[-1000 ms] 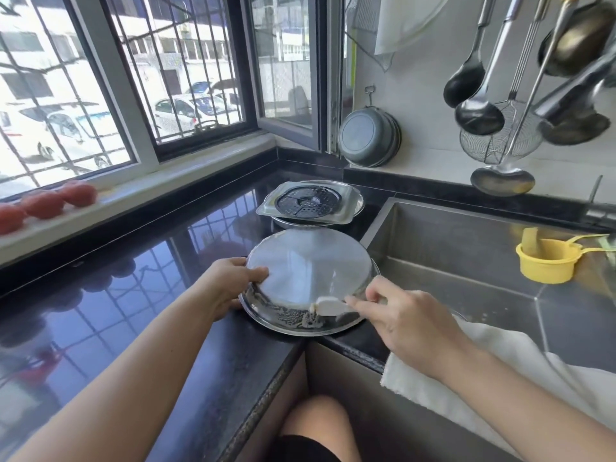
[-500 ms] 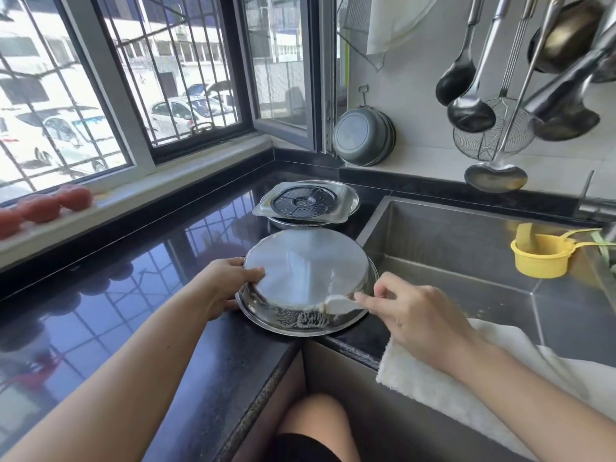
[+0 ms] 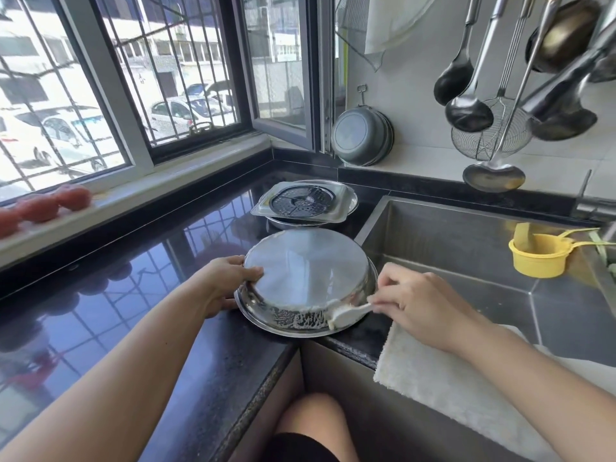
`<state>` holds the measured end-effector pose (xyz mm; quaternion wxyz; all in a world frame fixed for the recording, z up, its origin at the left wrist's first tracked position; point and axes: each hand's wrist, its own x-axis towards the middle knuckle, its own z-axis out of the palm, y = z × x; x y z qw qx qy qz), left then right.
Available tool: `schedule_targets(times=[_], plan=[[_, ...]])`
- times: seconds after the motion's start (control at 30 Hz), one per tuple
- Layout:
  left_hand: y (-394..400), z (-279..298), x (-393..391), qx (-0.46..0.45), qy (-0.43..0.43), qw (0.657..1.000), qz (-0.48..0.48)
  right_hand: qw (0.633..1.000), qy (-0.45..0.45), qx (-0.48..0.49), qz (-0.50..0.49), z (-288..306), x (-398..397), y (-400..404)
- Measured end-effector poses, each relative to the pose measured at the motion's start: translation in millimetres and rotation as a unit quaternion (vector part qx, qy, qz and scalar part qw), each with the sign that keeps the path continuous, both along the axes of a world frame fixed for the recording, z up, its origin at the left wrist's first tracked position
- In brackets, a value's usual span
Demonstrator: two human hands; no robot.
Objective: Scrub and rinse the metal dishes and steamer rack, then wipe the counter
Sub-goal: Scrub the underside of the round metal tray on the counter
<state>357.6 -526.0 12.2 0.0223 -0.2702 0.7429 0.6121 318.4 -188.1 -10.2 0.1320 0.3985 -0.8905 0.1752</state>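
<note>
1. Lying upside down on the black glossy stone counter, just beside the left edge of the steel sink: a round shallow metal dish, its flat bottom facing up and tilted a little toward the camera.
2. Showing white foam along the near side wall and the near rim of this dish.
3. Holding the dish at its left edge: the left hand, fingers curled over the bottom edge, thumb below near the rim.
4. Pinching the handle of a small white scrubbing brush: the right hand, fingers bent around the handle.
5. Pressing the brush head against the near right part of the dish wall, in the foam.
6. Standing behind the dish, farther back on the counter: a square metal tray with rounded corners, sitting on another round metal dish and carrying a dark round perforated steamer rack.
7. Hanging over the front edge of the sink, under the right forearm: a white fluffy cloth.
8. Sitting at the right side of the sink: a small yellow plastic scoop with a handle.
9. Hanging on the tiled wall above the sink: several metal ladles and a wire skimmer, and a grey round pan leaning in the corner.
10. Lying on the white window sill at the left: some red round fruits, blurred.
</note>
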Motion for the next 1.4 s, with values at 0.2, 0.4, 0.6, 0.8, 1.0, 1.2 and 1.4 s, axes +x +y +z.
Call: schedule_targets(times=[0.2,0.4,0.6,0.8,1.0,1.2,1.4], plan=[[1,1,1,-0.003,-0.006,1.000,-0.003,0.998,-0.045,0.022,-0.029,-5,1,1],[-2,0,-1,-0.004,-0.016,1.000,-0.007,0.996,-0.068,0.048,-0.040,-1,2,1],[-7,12,-8,-0.021,-0.063,0.998,-0.022,0.995,-0.081,0.036,-0.054,-2,8,0],[-2,31,-23,-0.183,-0.129,0.975,-0.009,0.998,-0.037,0.045,-0.016,-5,21,-25],[35,12,-30,-0.483,-0.091,0.870,-0.038,0.997,-0.041,0.058,0.001,-13,17,-30],[56,-21,-36,-0.517,-0.095,0.844,-0.112,0.997,-0.055,0.057,-0.020,-9,-1,-29],[54,-25,-38,-0.529,-0.103,0.834,-0.117,0.996,-0.050,0.074,0.000,0,-19,-28]])
